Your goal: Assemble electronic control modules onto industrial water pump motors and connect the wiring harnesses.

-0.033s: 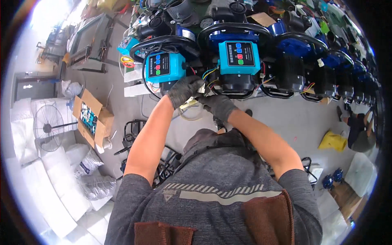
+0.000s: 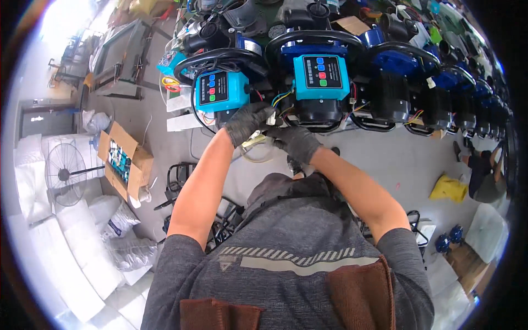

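Observation:
Both of my hands wear dark grey gloves and meet in front of the machines. My left hand [image 2: 247, 122] has its fingers closed on a small white wire connector [image 2: 270, 119]. Just below it, the fingertips of my right hand [image 2: 297, 143] are pressed together; what they grip is hidden. Blue, yellow and green wires [image 2: 281, 97] run from the connector area up to a teal control box [image 2: 323, 77] with coloured buttons, mounted on a black motor [image 2: 319, 111]. Left of it, a second teal control box [image 2: 223, 89] sits on another machine, beside my left hand.
A row of black motors [image 2: 389, 99] with black tube handles continues to the right. Black frames [image 2: 179, 179] lie on the floor behind the left arm. An open carton [image 2: 144, 165] of teal parts and a fan [image 2: 64, 174] stand at left. Another person [image 2: 488, 179] is at far right.

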The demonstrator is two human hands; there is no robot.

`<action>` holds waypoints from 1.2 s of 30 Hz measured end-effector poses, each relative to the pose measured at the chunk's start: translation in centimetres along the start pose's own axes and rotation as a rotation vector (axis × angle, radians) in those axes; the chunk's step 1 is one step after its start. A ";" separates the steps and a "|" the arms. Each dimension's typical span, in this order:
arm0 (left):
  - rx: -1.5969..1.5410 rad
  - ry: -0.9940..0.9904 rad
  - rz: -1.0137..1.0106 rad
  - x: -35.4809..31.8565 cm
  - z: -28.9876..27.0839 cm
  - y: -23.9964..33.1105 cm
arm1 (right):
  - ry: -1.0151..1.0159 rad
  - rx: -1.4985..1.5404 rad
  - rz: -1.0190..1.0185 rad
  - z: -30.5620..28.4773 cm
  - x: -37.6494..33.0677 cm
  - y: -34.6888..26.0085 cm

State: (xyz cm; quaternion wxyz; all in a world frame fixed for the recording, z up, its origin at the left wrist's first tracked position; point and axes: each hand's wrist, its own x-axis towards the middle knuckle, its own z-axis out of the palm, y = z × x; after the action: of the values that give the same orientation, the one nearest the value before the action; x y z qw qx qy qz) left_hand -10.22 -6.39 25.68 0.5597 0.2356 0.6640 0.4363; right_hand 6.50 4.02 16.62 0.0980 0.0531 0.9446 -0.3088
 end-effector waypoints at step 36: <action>0.031 0.274 0.105 3.7 1.7 -4.2 | 0.410 1.443 0.058 -0.8 -2.2 0.4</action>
State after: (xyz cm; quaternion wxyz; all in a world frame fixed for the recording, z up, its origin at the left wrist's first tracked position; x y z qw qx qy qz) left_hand -8.87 -5.02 20.21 0.4365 0.2167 0.7276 0.4828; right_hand 8.55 4.77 17.50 -0.1311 0.1856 0.5050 -0.8327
